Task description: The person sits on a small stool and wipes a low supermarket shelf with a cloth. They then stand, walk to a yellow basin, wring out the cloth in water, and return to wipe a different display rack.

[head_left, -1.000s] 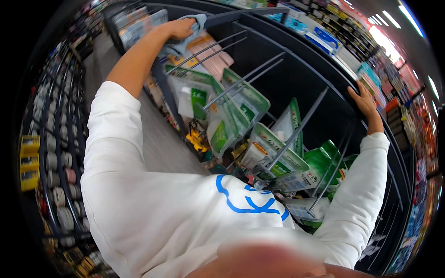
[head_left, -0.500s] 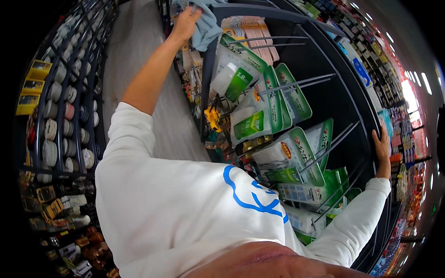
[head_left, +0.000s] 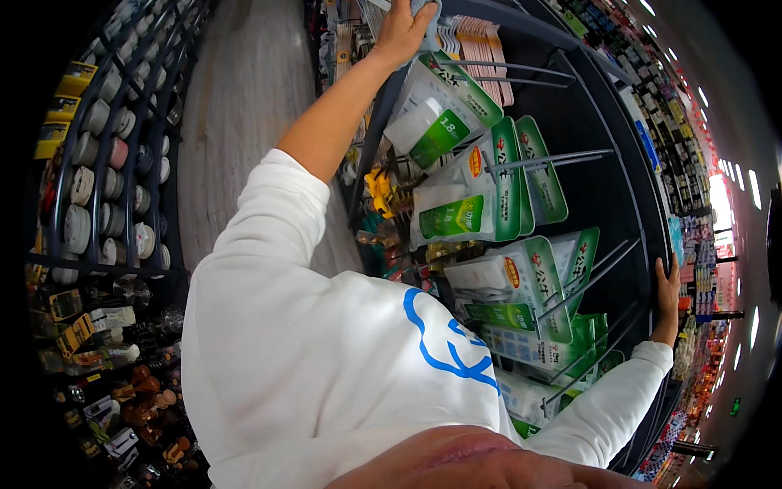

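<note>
At the top of the view my left hand (head_left: 401, 37) is closed on a blue-grey cloth (head_left: 426, 31), against the upper corner of a dark display rack (head_left: 599, 122). My left arm is stretched far forward. My right hand (head_left: 668, 301) lies with fingers extended along the rack's right edge, nothing visible in it. Between my arms, clear packs with green header cards (head_left: 507, 175) hang from metal hooks (head_left: 554, 158). Each has a white item inside, partly covered by a green label. Pink-and-white packs (head_left: 478, 57) hang beside the cloth.
To the left, past a grey wood-look aisle floor (head_left: 240, 122), a shelf holds many round rolls (head_left: 77, 228) and yellow boxes (head_left: 63, 108). A small yellow toy-like item (head_left: 379, 193) hangs by the rack's left side. More stocked shelves line the far right.
My left hand has moved right with the cloth, along the rack's top edge. The cloth looks more bunched under the hand. My right hand stays on the rack's edge, lower in the view.
</note>
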Available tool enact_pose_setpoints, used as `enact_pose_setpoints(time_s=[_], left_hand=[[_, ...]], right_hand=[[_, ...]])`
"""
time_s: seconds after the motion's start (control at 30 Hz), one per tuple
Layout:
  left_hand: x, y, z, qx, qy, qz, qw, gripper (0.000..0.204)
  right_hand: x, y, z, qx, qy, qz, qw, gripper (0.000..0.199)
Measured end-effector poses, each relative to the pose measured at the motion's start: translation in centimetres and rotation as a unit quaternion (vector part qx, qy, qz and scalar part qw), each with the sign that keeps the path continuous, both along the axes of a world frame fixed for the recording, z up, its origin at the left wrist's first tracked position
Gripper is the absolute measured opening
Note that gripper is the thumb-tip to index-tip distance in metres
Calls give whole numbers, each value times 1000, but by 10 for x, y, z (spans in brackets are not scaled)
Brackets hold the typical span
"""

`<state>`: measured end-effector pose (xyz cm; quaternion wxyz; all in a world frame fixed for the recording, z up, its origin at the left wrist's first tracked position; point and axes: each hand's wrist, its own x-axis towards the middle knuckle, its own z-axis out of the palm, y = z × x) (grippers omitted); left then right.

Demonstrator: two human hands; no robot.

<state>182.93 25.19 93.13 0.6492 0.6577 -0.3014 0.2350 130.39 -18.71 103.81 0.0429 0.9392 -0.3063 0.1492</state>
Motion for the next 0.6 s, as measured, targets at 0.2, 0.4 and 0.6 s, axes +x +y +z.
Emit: enact_pose_setpoints(time_s=[0.2, 0.4, 0.6], left_hand=[[7, -2, -31, 13, -90, 39, 995, 56], [-8, 17, -140, 75, 69, -36, 994, 60], [-7, 12, -208, 138, 84, 12, 987, 60]], right_hand=[[5, 17, 1, 41, -19, -8, 999, 54], [5, 18, -1, 30, -15, -26, 999, 57], [-5, 10, 3, 4, -13, -38, 999, 64]])
